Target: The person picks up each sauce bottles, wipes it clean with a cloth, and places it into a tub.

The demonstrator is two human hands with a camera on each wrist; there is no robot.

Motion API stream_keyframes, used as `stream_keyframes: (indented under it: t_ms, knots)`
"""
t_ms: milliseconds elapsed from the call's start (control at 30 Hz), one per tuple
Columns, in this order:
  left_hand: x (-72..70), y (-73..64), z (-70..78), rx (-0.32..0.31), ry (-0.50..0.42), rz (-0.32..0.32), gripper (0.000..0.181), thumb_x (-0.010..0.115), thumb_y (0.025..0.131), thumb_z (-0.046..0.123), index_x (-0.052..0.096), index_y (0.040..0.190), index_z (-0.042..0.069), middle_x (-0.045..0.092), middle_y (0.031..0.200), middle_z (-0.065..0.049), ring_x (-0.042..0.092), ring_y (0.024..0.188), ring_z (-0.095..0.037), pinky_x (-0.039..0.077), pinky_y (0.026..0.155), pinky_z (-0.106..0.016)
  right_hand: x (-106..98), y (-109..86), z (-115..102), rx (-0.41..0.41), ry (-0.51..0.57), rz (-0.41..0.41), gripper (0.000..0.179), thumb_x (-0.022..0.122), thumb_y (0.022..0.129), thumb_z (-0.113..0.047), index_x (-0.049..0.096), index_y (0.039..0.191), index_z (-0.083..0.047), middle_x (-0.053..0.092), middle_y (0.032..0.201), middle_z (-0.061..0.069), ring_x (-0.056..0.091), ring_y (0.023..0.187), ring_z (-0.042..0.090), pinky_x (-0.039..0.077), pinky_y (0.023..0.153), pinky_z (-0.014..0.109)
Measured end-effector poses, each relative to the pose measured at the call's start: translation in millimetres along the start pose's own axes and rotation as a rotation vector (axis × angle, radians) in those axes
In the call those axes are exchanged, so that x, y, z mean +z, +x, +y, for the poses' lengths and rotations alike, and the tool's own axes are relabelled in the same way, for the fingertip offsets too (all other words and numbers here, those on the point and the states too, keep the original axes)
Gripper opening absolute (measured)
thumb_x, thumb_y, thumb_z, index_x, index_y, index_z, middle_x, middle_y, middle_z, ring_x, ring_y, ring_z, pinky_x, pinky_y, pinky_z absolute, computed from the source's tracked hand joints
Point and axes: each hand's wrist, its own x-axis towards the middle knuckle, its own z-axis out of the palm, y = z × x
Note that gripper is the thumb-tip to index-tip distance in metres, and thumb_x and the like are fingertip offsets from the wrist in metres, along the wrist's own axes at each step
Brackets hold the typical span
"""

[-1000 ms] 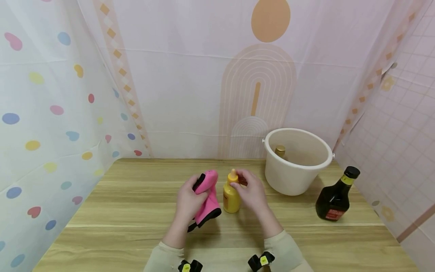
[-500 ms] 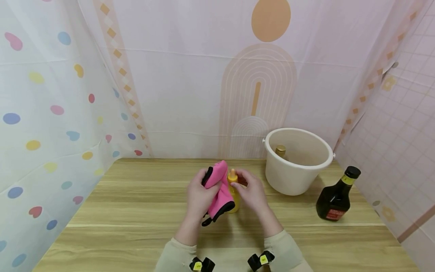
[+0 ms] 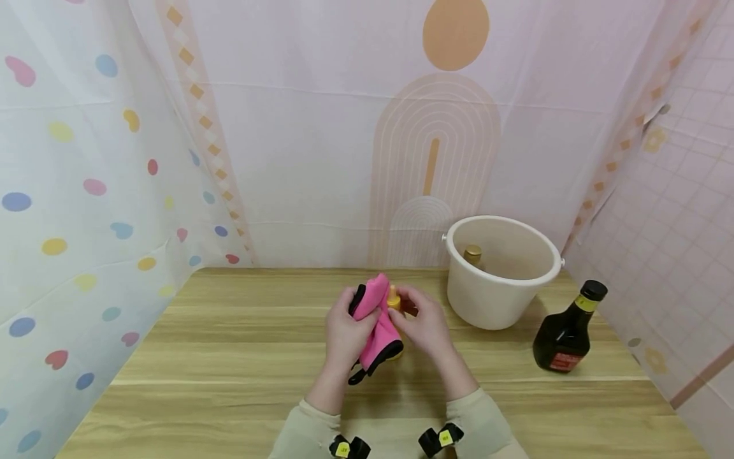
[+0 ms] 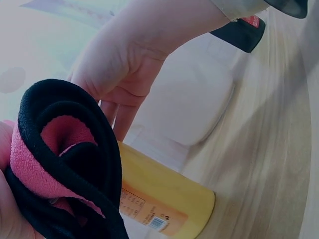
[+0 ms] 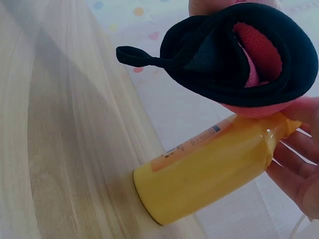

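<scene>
A folded pink cloth with black edging [image 3: 383, 335] is gripped in my left hand [image 3: 346, 331]; its rolled edges and small black loop [image 5: 134, 56] show in the right wrist view. Just behind it stands a yellow squeeze bottle [image 5: 209, 169] with a pointed nozzle, upright on the table. In the head view the cloth covers most of the bottle, leaving the nozzle and a bit of the base visible. My right hand [image 3: 424, 322] holds the bottle by its neck, fingers and thumb around it. The cloth overlaps the upper side of the bottle in the right wrist view.
A white bucket [image 3: 487, 303] stands at the back right, with a gold-capped bottle [image 3: 473, 254] inside. To its right, a dark bottle [image 3: 564, 338] with a black cap and red label stands on the wooden table [image 3: 229, 357]. Patterned curtains [image 3: 309, 127] hang around the table.
My left hand has moved right with the cloth, bringing it up to the yellow squeeze bottle and in front of it. The right hand keeps its hold on the neck.
</scene>
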Motion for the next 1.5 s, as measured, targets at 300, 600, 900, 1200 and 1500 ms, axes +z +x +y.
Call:
stream_keyframes:
  t_ms: [300,600,900,1200,1500]
  knots:
    - [-0.3,1.3,-5.3,-0.02,0.012,-0.018,0.029,0.079,0.078,0.0,0.066,0.103,0.007,0.068,0.1,-0.011,0.06,0.09,-0.025,0.052,0.08,-0.044,2.0,-0.3,0.3,0.002,-0.019,0.022,0.031,0.078,0.083,-0.003,0.069,0.112,-0.001,0.07,0.103,0.012,0.066,0.094,0.026,0.056,0.083,0.037]
    - [-5.4,3.1,-4.0,-0.041,0.084,-0.065,0.028,0.078,0.08,0.005,0.066,0.105,0.007,0.067,0.099,-0.011,0.06,0.087,-0.026,0.053,0.077,-0.043,3.6,0.5,0.4,-0.014,-0.05,0.038,0.03,0.078,0.083,-0.004,0.069,0.111,-0.003,0.07,0.104,0.011,0.067,0.093,0.025,0.056,0.082,0.036]
    - [-10.9,4.1,-9.6,-0.056,0.153,-0.126,0.026,0.078,0.081,0.006,0.065,0.104,0.007,0.067,0.096,-0.01,0.06,0.084,-0.025,0.054,0.075,-0.042,5.5,0.0,2.1,-0.029,-0.054,0.049,0.03,0.078,0.084,-0.004,0.069,0.112,-0.003,0.07,0.105,0.012,0.067,0.095,0.027,0.056,0.082,0.036]
    - [-14.7,2.5,-23.1,-0.051,0.195,-0.13,0.025,0.078,0.077,0.001,0.063,0.096,0.006,0.064,0.087,-0.008,0.057,0.077,-0.023,0.051,0.069,-0.037,6.8,-1.5,1.8,-0.036,-0.07,0.059,0.03,0.079,0.083,-0.004,0.069,0.111,-0.002,0.07,0.102,0.011,0.068,0.094,0.026,0.057,0.081,0.035]
    - [-15.4,2.0,-33.9,-0.069,0.193,-0.138,0.027,0.078,0.074,-0.001,0.063,0.096,0.003,0.063,0.086,-0.009,0.057,0.076,-0.022,0.051,0.067,-0.037,5.0,-1.4,2.4,-0.052,-0.053,0.044,0.031,0.079,0.083,-0.004,0.069,0.113,-0.002,0.07,0.104,0.011,0.068,0.095,0.027,0.056,0.083,0.035]
